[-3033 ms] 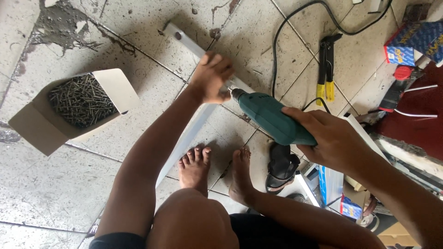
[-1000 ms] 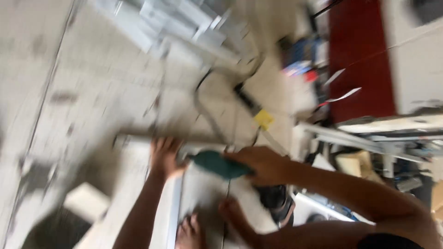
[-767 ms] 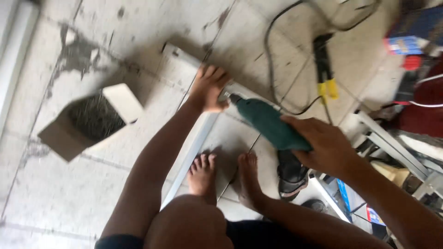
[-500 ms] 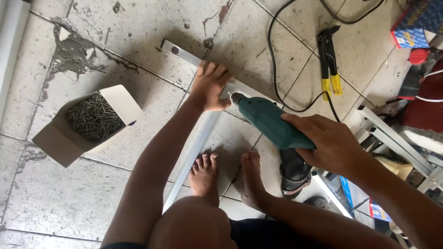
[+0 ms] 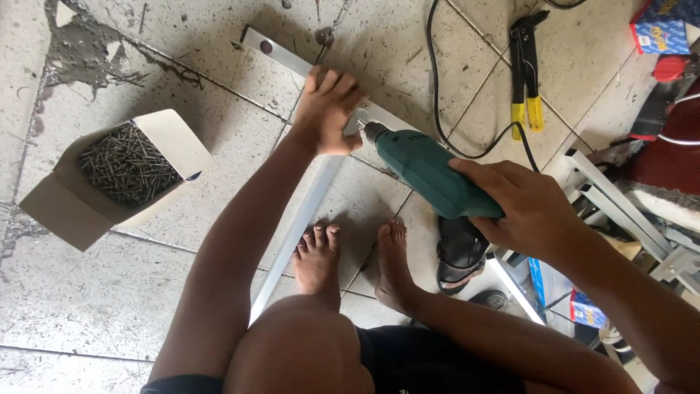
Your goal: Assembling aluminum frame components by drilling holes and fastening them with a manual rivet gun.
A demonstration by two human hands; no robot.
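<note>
My left hand (image 5: 327,109) presses down on the joint of a silver aluminium frame (image 5: 295,233) lying on the tiled floor, fingers spread over the corner. My right hand (image 5: 521,204) grips a green electric drill (image 5: 426,171), its chuck pointing left at the frame right beside my left hand's fingers. One frame bar runs up-left to its end (image 5: 264,45), the other runs down toward my bare feet (image 5: 357,259). The drill's black cord (image 5: 437,87) loops away up the floor.
An open cardboard box of dark screws or rivets (image 5: 124,168) sits at the left. A black and yellow rivet tool (image 5: 525,73) lies at upper right. A black sandal (image 5: 459,255), more aluminium frames (image 5: 620,219) and coloured boxes (image 5: 663,33) crowd the right side.
The view swung about and came back; both hands stay where they were, left on the frame corner, right holding the drill against it.
</note>
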